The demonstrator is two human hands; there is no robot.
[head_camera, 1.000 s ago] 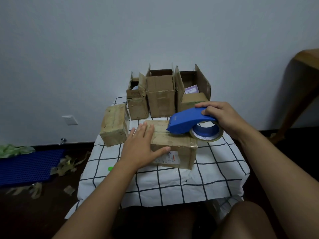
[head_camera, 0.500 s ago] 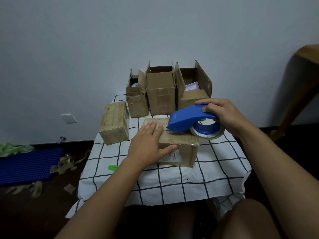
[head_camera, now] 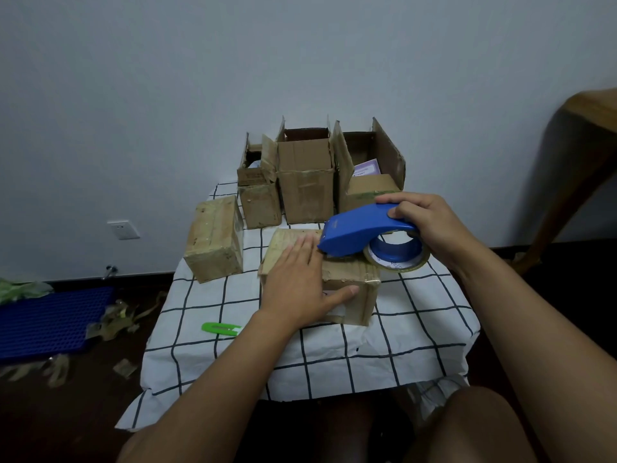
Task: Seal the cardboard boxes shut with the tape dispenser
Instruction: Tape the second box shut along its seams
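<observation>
Cardboard box [head_camera: 347, 282] at centre was mid-seal: left hand [head_camera: 297, 289] pressed flat on it, right hand [head_camera: 430, 225] grasped tape dispenser [head_camera: 360, 232]. Three open boxes [head_camera: 305, 175] at twelve o'clock remained.

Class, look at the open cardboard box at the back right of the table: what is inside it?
Inside the back-right open box a purple-and-white printed item shows. A folded-in front flap covers whatever lies below it.

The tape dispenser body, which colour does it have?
Blue; the tape dispenser shows best in the head view, the only view.
</observation>
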